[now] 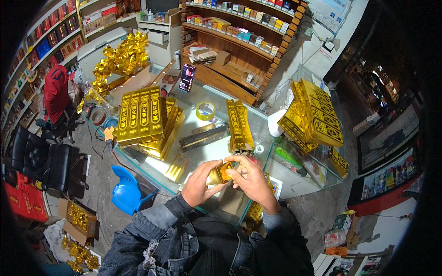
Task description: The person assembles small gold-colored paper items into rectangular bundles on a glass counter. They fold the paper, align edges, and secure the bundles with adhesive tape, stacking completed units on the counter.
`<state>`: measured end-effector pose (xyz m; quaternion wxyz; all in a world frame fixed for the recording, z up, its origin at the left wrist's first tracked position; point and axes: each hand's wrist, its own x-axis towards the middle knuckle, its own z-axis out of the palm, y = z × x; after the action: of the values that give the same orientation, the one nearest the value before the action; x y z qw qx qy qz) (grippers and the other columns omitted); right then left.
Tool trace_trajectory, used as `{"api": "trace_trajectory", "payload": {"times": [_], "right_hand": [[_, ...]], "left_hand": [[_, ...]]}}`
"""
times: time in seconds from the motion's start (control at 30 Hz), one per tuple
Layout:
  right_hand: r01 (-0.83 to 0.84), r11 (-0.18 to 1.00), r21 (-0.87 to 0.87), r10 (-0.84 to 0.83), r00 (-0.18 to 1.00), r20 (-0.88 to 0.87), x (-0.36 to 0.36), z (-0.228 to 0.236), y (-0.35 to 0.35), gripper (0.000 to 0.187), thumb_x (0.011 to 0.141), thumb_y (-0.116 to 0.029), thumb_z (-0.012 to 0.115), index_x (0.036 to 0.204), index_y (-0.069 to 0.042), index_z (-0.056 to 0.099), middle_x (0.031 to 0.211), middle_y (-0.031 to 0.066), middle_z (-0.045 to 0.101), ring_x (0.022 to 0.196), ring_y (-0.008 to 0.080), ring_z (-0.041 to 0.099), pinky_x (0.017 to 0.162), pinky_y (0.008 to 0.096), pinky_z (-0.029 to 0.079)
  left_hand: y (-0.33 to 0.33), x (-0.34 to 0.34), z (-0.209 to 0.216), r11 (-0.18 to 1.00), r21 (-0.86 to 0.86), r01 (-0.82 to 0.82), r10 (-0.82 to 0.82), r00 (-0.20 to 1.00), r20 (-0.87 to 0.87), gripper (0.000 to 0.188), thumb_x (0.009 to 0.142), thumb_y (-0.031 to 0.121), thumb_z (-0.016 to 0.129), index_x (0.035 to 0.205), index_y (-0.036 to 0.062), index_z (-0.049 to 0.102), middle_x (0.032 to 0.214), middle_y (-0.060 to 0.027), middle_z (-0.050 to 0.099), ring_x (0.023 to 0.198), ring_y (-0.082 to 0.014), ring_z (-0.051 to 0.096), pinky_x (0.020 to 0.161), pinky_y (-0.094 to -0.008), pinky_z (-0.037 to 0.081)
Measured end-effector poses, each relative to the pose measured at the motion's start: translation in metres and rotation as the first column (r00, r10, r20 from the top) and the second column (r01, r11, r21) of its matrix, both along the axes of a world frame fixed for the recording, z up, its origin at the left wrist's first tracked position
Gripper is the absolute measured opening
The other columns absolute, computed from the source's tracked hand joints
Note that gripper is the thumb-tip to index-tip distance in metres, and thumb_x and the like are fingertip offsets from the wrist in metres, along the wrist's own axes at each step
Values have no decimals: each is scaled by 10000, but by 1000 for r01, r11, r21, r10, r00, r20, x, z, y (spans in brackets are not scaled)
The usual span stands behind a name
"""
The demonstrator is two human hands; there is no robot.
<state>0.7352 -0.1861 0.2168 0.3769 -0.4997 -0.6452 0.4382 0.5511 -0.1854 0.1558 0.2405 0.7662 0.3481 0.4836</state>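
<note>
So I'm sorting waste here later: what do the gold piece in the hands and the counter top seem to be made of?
The gold piece, pinched between the left hand and the right hand, looks like thin metallic-foil paper or card: mirror-bright, with sharp fold creases. The counter top looks like clear glass: it reflects light and things show through it.

gold packs (140, 115) counter left | lit phone screen (187, 77) behind | shelf boxes (239, 32)
</note>
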Motion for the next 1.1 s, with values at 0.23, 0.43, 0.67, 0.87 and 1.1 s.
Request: {"api": "trace_trajectory", "payload": {"times": [0.23, 0.43, 0.67, 0.87, 1.1], "right_hand": [[25, 997, -74, -30, 996, -79, 16, -8, 11, 350, 1036, -278, 508, 1258, -11, 546, 1155, 51, 631, 924, 74, 570, 784, 237, 473], [-213, 931, -295, 149, 963, -227, 26, -25, 24, 457, 965, -316, 638, 1250, 23, 525, 1064, 74, 646, 930, 131, 606, 802, 287, 518], [16, 1000, 27, -20, 988, 150, 5, -66, 18, 624, 850, -336, 740, 1281, -18, 421, 1112, 217, 626, 1027, 357, 644, 871, 444, 506], [-52, 998, -22, 56, 908, 416, -6, -103, 20, 622, 788, -223, 747, 1278, 19, 451, 1088, 265, 615, 1024, 423, 619, 845, 463, 503], [12, 879, 476, -155, 952, 263, -1, -77, 6, 670, 792, -111, 723, 1365, -18, 390, 1338, 246, 487, 1160, 394, 556, 967, 452, 475]], "left_hand": [[-4, -5, 7, 980, 140, 141, -121, 982, -143, 638, 784, 139, 750, 1376, 124, 513, 1359, -130, 534, 1279, -354, 488, 1075, -454, 398], [-14, 8, 5, 838, 194, 510, -361, 785, -503, 551, 864, 333, 683, 1390, 272, 533, 1543, -124, 340, 1420, -363, 319, 1150, -556, 291], [8, 5, -2, 991, 59, -122, 107, 972, 211, 663, 799, 185, 799, 1308, 21, 406, 1418, -213, 378, 1325, -325, 417, 1087, -463, 373], [27, 8, -25, 996, -32, -86, 92, 965, 244, 671, 866, 51, 718, 1395, 13, 307, 1352, -209, 476, 1200, -296, 574, 1014, -391, 482], [19, -1, -19, 997, 60, -52, 51, 999, 11, 547, 890, 110, 682, 1391, 100, 462, 1309, -228, 497, 1161, -382, 574, 972, -402, 489]]}}
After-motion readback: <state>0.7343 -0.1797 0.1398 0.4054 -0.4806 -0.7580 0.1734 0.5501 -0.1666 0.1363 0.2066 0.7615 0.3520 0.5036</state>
